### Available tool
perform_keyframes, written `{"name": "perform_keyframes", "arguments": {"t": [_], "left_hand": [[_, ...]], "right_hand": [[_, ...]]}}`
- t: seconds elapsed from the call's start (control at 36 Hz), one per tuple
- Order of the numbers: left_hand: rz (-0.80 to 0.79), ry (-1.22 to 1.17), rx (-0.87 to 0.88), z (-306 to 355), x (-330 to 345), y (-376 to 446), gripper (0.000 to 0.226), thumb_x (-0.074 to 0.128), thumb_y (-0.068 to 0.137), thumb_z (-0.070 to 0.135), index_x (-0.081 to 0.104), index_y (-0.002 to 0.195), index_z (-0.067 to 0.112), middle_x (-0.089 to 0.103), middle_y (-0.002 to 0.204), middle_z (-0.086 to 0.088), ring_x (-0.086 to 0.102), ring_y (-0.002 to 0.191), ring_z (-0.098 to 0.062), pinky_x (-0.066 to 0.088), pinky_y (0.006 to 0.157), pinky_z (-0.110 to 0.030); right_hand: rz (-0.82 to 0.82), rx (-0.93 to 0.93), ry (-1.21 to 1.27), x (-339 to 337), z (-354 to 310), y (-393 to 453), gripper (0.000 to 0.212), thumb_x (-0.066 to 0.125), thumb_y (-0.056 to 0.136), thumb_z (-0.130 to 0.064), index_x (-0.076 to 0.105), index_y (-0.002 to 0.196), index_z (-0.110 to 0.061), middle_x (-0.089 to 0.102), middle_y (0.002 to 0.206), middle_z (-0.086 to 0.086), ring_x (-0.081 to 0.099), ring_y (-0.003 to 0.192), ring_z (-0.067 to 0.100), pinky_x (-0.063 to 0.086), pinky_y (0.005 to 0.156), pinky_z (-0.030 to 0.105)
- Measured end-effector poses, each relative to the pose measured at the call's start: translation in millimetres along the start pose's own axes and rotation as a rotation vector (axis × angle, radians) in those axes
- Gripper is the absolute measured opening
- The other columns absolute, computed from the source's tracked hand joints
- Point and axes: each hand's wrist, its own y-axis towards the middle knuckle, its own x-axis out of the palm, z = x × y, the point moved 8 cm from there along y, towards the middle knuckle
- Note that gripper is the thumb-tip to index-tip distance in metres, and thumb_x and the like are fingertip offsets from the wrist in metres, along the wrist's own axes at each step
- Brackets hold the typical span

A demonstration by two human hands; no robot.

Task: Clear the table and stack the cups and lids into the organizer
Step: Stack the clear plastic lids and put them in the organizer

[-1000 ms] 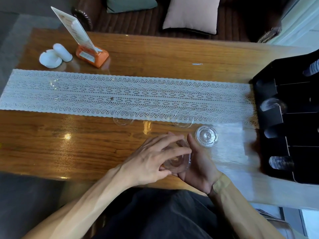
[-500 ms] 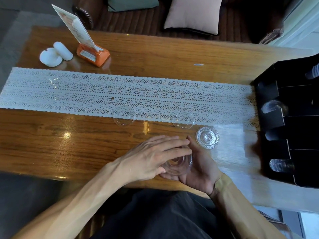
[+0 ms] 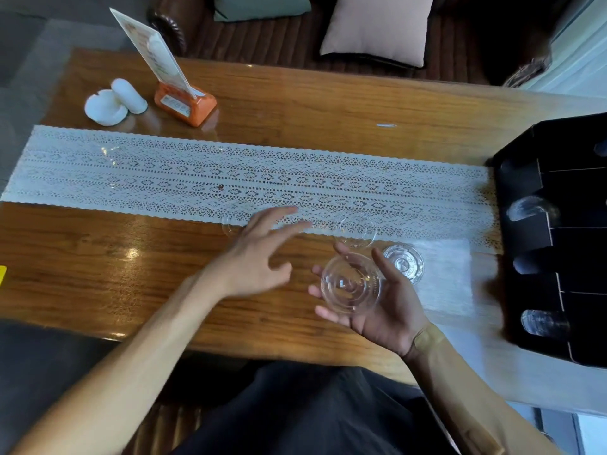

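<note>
The right hand [image 3: 387,303] lies palm up just above the table [image 3: 295,103], cradling a clear lid [image 3: 350,283] between thumb and curled fingers. The left hand [image 3: 259,254] hovers with fingers spread and holds nothing, reaching toward another lid [image 3: 231,221] at the edge of the lace runner [image 3: 164,175]. Two more lids lie near: one [image 3: 356,229] on the runner's edge, one [image 3: 404,262] flat on the wood beside the right thumb. The black organizer [image 3: 525,238] at the right already holds clear stacks in its slots. So I judge the job partly done, with four lids still out. The lids are thin, round, ridged plastic, nearly invisible on the lace; the wood is glossy.
</note>
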Motion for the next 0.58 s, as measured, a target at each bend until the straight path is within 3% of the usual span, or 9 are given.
{"name": "perform_keyframes", "arguments": {"t": [0.08, 0.19, 0.36, 0.58], "left_hand": [[0.082, 0.007, -0.345, -75.5, -0.9, 11.5, 0.082, 0.065, 0.085, 0.051, 0.022, 0.153, 0.036, 0.012, 0.16, 0.005, 0.009, 0.147, -0.021, 0.023, 0.117, -0.055], [0.093, 0.024, -0.535, -127.4, 12.9, 18.5, 0.092, 0.066, 0.082, 0.059, 0.016, 0.154, 0.034, 0.007, 0.163, -0.004, 0.005, 0.148, -0.034, 0.022, 0.115, -0.057], [0.047, 0.107, -0.626, -145.5, 20.7, 30.1, 0.099, 0.07, 0.081, 0.056, 0.008, 0.155, 0.037, -0.004, 0.164, -0.007, 0.0, 0.148, -0.037, 0.024, 0.114, -0.06], [0.079, 0.152, -0.625, -150.4, 23.0, 31.8, 0.088, 0.069, 0.086, 0.046, 0.014, 0.154, 0.035, 0.008, 0.163, -0.008, 0.012, 0.145, -0.038, 0.032, 0.111, -0.056]], "right_hand": [[0.071, -0.025, 0.001, 3.9, -5.1, -3.1, 0.059, 0.044, 0.098, -0.058, 0.045, 0.149, -0.029, 0.035, 0.158, 0.023, 0.05, 0.128, 0.048, 0.034, 0.109, 0.063], [0.084, -0.048, 0.016, -6.5, -8.6, -2.8, 0.056, 0.051, 0.096, -0.051, 0.049, 0.147, -0.028, 0.04, 0.155, 0.024, 0.051, 0.127, 0.048, 0.038, 0.107, 0.061], [0.065, -0.074, 0.033, -12.2, -9.8, -2.1, 0.052, 0.052, 0.094, -0.049, 0.056, 0.141, -0.027, 0.05, 0.149, 0.024, 0.056, 0.124, 0.048, 0.048, 0.099, 0.059], [0.065, -0.103, 0.024, -14.2, -12.5, -1.9, 0.05, 0.053, 0.09, -0.043, 0.062, 0.136, -0.025, 0.062, 0.136, 0.02, 0.063, 0.116, 0.045, 0.052, 0.094, 0.059]]}}
